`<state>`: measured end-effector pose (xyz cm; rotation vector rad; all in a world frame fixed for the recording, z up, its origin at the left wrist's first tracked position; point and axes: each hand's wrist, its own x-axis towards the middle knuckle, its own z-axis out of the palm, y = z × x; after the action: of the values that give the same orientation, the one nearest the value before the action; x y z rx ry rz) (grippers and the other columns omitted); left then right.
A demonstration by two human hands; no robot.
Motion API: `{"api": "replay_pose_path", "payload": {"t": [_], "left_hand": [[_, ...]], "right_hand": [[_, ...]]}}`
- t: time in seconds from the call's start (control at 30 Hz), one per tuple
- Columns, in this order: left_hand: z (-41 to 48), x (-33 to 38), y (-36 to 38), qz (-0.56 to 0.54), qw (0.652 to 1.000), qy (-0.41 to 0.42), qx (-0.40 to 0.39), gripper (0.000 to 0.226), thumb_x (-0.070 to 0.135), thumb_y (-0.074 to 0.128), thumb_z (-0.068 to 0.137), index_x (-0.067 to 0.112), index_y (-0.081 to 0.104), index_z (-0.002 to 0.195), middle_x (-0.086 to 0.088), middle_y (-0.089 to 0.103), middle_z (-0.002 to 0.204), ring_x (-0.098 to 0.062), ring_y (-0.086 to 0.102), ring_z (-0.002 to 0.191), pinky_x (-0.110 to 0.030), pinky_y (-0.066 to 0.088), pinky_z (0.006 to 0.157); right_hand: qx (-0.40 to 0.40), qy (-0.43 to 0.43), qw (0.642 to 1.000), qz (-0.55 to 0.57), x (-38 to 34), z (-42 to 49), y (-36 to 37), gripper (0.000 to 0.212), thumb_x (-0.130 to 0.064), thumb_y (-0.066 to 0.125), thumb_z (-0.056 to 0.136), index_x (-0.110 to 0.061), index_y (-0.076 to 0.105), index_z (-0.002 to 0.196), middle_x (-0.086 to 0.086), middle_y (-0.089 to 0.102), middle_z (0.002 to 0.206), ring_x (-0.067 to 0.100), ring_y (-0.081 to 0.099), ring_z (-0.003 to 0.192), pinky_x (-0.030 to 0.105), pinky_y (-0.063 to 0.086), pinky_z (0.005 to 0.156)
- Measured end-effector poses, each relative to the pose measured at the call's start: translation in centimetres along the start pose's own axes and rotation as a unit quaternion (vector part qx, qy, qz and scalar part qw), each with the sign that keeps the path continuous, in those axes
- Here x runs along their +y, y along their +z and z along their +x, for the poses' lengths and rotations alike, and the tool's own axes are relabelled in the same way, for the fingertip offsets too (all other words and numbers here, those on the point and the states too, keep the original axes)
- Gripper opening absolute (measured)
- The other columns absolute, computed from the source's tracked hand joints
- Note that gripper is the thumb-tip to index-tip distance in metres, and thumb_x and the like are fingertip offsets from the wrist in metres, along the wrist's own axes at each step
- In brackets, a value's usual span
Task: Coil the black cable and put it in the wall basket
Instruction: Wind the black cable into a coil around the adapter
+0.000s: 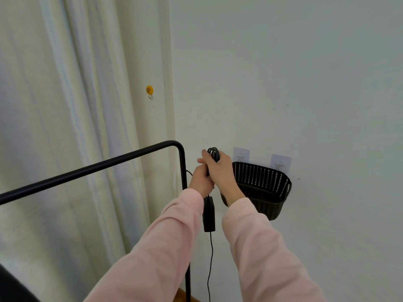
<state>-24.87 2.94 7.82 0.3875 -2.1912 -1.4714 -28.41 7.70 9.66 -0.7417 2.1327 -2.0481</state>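
My right hand [220,168] grips a bundle of loops of the black cable [214,154], whose top sticks out above my fingers. My left hand [200,179] holds the cable just below and to the left, touching my right hand. Under both hands hangs the cable's black power brick [209,214], and a thin strand [211,258] runs down from it out of view. The dark woven wall basket [263,188] hangs from two clear adhesive hooks just right of my right hand; its inside looks dark.
A black metal clothes rail [113,160] crosses from the left and bends down into a post [184,171] right beside my left hand. Pale curtains [65,127] cover the left. A yellow smiley hook [149,90] sits on the wall above.
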Motion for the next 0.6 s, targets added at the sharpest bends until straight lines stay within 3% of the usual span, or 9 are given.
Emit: {"api": "replay_pose_path", "payload": {"t": [0.07, 0.13, 0.17, 0.27, 0.37, 0.5, 0.6], "left_hand": [[-0.2, 0.0, -0.1, -0.01, 1.0, 0.014, 0.024, 0.028, -0.005, 0.036, 0.093, -0.014, 0.048, 0.117, -0.008, 0.054, 0.073, -0.016, 0.051, 0.065, -0.007, 0.043, 0.05], [-0.4, -0.1, -0.2, -0.051, 0.998, 0.009, 0.045, 0.028, 0.0, 0.037, 0.094, -0.009, 0.052, 0.116, -0.021, 0.062, 0.089, -0.033, 0.062, 0.087, -0.023, 0.051, 0.071], [-0.3, -0.3, -0.3, -0.062, 0.996, 0.009, 0.056, 0.026, 0.003, 0.038, 0.094, -0.005, 0.055, 0.113, -0.024, 0.063, 0.095, -0.036, 0.063, 0.093, -0.029, 0.049, 0.075], [0.3, -0.9, -0.7, -0.056, 0.994, 0.013, 0.095, 0.015, 0.015, 0.045, 0.093, 0.014, 0.055, 0.082, -0.009, 0.057, 0.074, -0.02, 0.05, 0.06, -0.024, 0.039, 0.058], [0.9, -0.7, -1.1, -0.069, 0.988, 0.015, 0.135, 0.03, 0.02, 0.049, 0.093, 0.021, 0.044, 0.063, 0.0, 0.043, 0.058, -0.015, 0.039, 0.055, -0.026, 0.035, 0.055], [1.3, -0.6, -1.2, -0.125, 0.984, -0.002, 0.124, 0.031, 0.021, 0.049, 0.092, 0.019, 0.042, 0.062, -0.001, 0.037, 0.052, -0.016, 0.032, 0.045, -0.024, 0.027, 0.047], [1.6, -0.7, -1.4, -0.146, 0.981, -0.014, 0.124, 0.031, 0.021, 0.048, 0.093, 0.017, 0.04, 0.063, 0.0, 0.033, 0.052, -0.01, 0.031, 0.036, -0.018, 0.026, 0.039]], "right_hand": [[-0.019, 0.004, 1.0, 0.018, 0.0, -0.2, -0.1, 0.026, -0.034, 0.06, 0.088, -0.008, 0.057, 0.089, 0.008, 0.069, 0.095, 0.021, 0.063, 0.091, 0.031, 0.049, 0.082], [-0.041, 0.011, 0.998, 0.037, 0.2, -0.5, -0.3, 0.032, -0.034, 0.062, 0.087, -0.006, 0.056, 0.1, 0.006, 0.06, 0.096, 0.017, 0.057, 0.088, 0.022, 0.046, 0.07], [-0.054, 0.019, 0.998, 0.038, 0.6, -0.6, -0.5, 0.039, -0.036, 0.062, 0.087, -0.006, 0.055, 0.11, 0.006, 0.059, 0.103, 0.016, 0.057, 0.094, 0.02, 0.045, 0.071], [-0.103, 0.077, 0.991, 0.025, 2.8, -0.7, -1.2, 0.07, -0.057, 0.058, 0.08, -0.011, 0.047, 0.132, 0.004, 0.056, 0.128, 0.016, 0.054, 0.118, 0.03, 0.045, 0.094], [-0.177, 0.157, 0.971, 0.018, 5.1, -1.4, -2.2, 0.077, -0.073, 0.053, 0.071, -0.015, 0.058, 0.121, 0.003, 0.065, 0.12, 0.016, 0.057, 0.115, 0.037, 0.045, 0.096], [-0.287, 0.22, 0.932, 0.014, 7.5, -2.4, -3.1, 0.042, -0.043, 0.063, 0.084, -0.015, 0.062, 0.115, -0.001, 0.069, 0.109, 0.013, 0.059, 0.11, 0.041, 0.038, 0.101], [-0.341, 0.249, 0.906, -0.044, 7.9, -3.0, -3.1, 0.042, -0.016, 0.068, 0.083, -0.016, 0.054, 0.123, -0.002, 0.068, 0.103, 0.011, 0.06, 0.106, 0.037, 0.04, 0.099]]}}
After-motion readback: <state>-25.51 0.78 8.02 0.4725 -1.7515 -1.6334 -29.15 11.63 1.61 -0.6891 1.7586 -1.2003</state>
